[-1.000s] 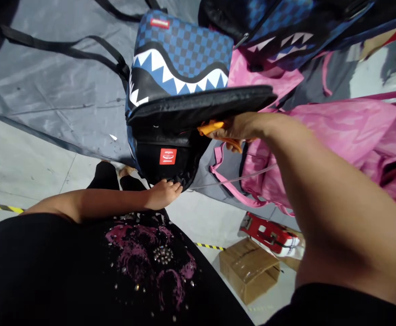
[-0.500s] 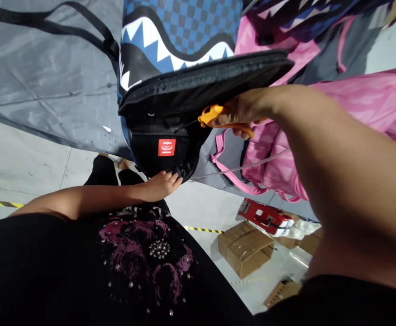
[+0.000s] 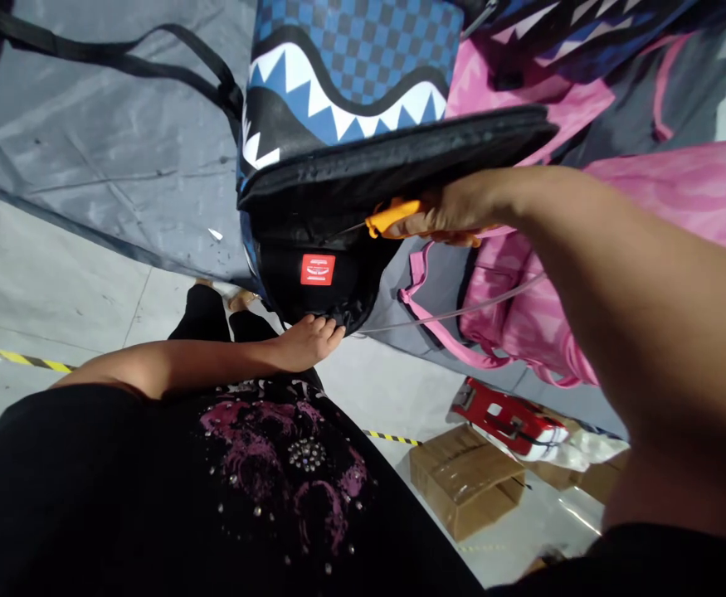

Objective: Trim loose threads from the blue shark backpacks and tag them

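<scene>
A: What's different now?

B: Not much. The blue-and-black checked backpack with white shark teeth (image 3: 343, 170) still lies on the grey-sheeted counter (image 3: 119, 157), its mouth gaping towards the wearer. The orange plastic-handled scissors (image 3: 395, 219) remain at that mouth, but their thin metal blade (image 3: 348, 230) shows more plainly against the black lining than a second ago.

A: And the handles?

B: They look nearer together; the lower one hung lower before. The right hand (image 3: 462, 207) is closed round them, though its palm and some fingers are hidden.

A: The left hand (image 3: 310, 342)?

B: Unmoved on the backpack's near rim, fingers curled over the edge. I can't see the thumb, so I can't tell how hard it pinches.

A: So what does that mean for the work?

B: My reading is that the trimming is under way inside the mouth, above the small red square label (image 3: 318, 269), with the rim held steady. Whether the blade touches a thread or the lining, I can't tell.
</scene>
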